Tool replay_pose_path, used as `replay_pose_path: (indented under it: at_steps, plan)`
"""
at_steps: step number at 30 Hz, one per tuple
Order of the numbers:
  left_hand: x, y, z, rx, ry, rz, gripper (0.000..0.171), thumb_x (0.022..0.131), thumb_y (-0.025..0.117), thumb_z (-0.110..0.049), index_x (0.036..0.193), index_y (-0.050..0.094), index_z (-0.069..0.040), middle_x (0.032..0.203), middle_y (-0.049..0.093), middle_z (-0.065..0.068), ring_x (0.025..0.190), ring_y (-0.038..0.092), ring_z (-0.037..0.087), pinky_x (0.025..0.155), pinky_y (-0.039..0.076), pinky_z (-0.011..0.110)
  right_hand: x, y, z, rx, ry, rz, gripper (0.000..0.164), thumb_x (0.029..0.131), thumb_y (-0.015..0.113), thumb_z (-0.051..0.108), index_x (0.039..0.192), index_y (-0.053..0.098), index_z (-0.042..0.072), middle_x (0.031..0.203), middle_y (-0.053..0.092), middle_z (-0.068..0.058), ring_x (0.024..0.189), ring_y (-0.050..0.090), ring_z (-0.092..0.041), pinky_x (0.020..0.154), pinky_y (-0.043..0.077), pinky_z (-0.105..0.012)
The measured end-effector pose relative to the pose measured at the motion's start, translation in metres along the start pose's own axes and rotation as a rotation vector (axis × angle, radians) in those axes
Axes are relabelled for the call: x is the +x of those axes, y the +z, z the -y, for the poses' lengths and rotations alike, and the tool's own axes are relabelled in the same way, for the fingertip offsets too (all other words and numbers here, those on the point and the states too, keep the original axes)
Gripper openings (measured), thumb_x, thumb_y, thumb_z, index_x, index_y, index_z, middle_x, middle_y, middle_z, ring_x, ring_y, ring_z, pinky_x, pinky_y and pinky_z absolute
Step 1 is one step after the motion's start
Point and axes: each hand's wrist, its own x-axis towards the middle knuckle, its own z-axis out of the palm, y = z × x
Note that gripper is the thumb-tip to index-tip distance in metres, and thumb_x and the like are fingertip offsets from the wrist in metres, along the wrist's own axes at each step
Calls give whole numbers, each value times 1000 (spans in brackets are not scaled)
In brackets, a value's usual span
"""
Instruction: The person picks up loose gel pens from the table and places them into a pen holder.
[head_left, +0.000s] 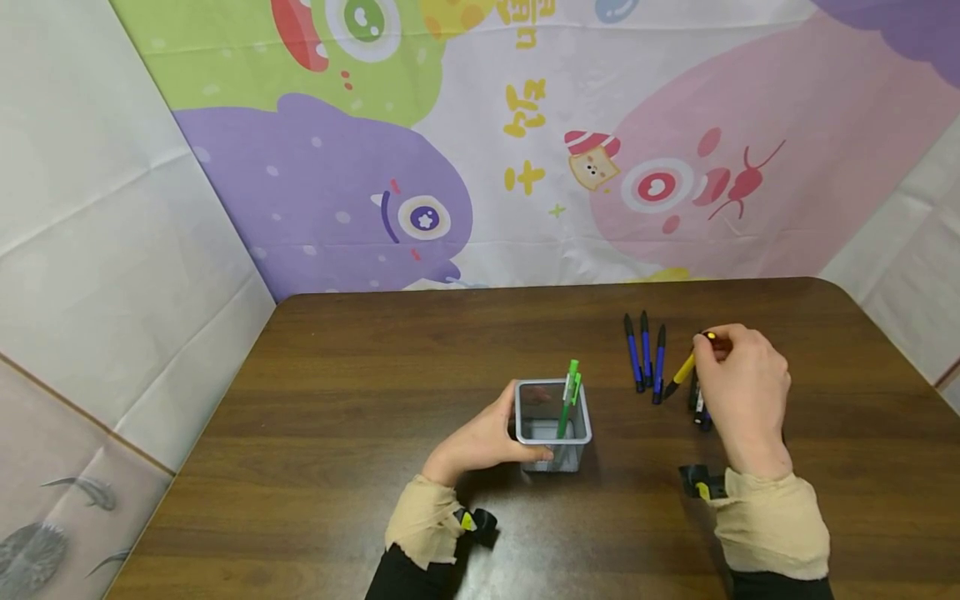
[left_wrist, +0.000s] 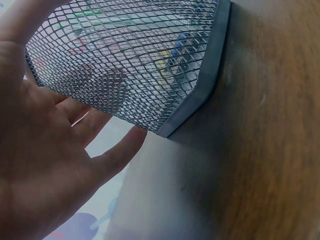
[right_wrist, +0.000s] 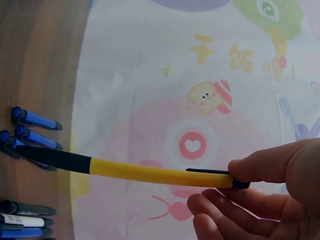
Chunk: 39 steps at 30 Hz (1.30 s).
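My left hand [head_left: 480, 433] grips a square mesh pen holder [head_left: 552, 457] standing on the table, thumb on its near side. A green pen [head_left: 571, 392] leans upright inside it. In the left wrist view the mesh wall [left_wrist: 125, 60] sits against my fingers. To the right, my right hand [head_left: 742, 392] pinches a yellow pen [head_left: 684, 369] by its black clip end. The right wrist view shows that yellow pen [right_wrist: 155, 173] with its black grip end pointing away from the hand. Several blue pens [head_left: 646, 350] lie just left of the hand.
Dark and white pens [head_left: 701, 408] lie partly hidden under my right hand; the right wrist view shows them as a row with a white pen [right_wrist: 22, 220]. The brown wooden table [head_left: 337, 417] meets a cartoon-printed cloth [head_left: 525, 225] at its back edge.
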Motion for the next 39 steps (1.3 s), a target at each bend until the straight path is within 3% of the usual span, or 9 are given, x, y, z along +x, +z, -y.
replay_pose_path:
  at_steps: [5, 8, 16, 24, 27, 29, 32, 36, 39]
  plan:
    - [-7, -1, -19, -12, 3, 11, 71, 75, 73, -8, 131, 29, -3, 120, 50, 24, 109, 50, 37, 94, 38, 50, 0, 0, 4, 30, -6, -30, 24, 89, 55, 16, 98, 64, -4, 86, 65, -23, 77, 61, -37, 72, 39, -52]
    - [-8, -1, -21, -10, 1, 7, 71, 75, 73, -8, 130, 30, -3, 120, 50, 24, 110, 50, 37, 94, 38, 50, -1, -1, 6, 39, -5, -48, 24, 89, 54, 17, 98, 64, -3, 85, 66, -21, 75, 62, -35, 71, 40, -51]
    - [1, 0, 6, 6, -2, -1, 72, 74, 76, -18, 130, 31, -16, 120, 51, 14, 108, 52, 27, 92, 42, 41, -2, -1, 13, 75, -32, -96, 23, 90, 56, 16, 101, 62, -3, 87, 66, -20, 74, 64, -33, 70, 44, -48]
    - [3, 0, 12, 8, -8, 7, 71, 75, 75, -19, 130, 30, -20, 120, 51, 12, 108, 52, 25, 91, 42, 40, -5, 0, 21, 137, -114, -201, 24, 88, 59, 14, 105, 59, -3, 83, 65, -20, 69, 64, -32, 65, 46, -45]
    - [3, 0, 12, 2, -8, 6, 72, 74, 75, -17, 130, 30, -18, 120, 51, 13, 108, 52, 26, 92, 41, 42, -5, 0, 22, 134, -133, -218, 23, 87, 60, 14, 104, 59, -2, 81, 65, -19, 68, 64, -30, 63, 47, -32]
    - [4, 0, 13, -7, -4, 5, 73, 74, 75, -15, 131, 30, -17, 121, 51, 14, 108, 52, 27, 93, 41, 44, -6, 0, 23, 134, -149, -232, 22, 87, 60, 13, 103, 60, -2, 80, 66, -17, 65, 64, -26, 60, 43, -17]
    - [4, 0, 13, -17, 1, 10, 74, 75, 75, -14, 133, 29, -16, 122, 50, 15, 109, 51, 28, 93, 40, 46, -7, -1, 25, 163, -164, -248, 20, 87, 60, 13, 101, 61, -1, 78, 66, -16, 63, 58, 3, 59, 31, -3]
    - [4, 0, 13, -4, 0, 12, 73, 75, 75, -15, 132, 30, -17, 122, 51, 13, 109, 52, 27, 92, 41, 43, -9, -4, 29, 221, -165, -256, 21, 88, 59, 15, 102, 61, -1, 80, 68, -16, 66, 36, 30, 58, 31, -2]
    - [4, 0, 13, 12, -1, 9, 71, 75, 75, -18, 131, 31, -17, 121, 51, 12, 108, 52, 25, 90, 43, 38, -10, -6, 32, 251, -161, -259, 22, 88, 59, 17, 103, 62, 1, 84, 68, -15, 67, 37, 30, 58, 32, -3]
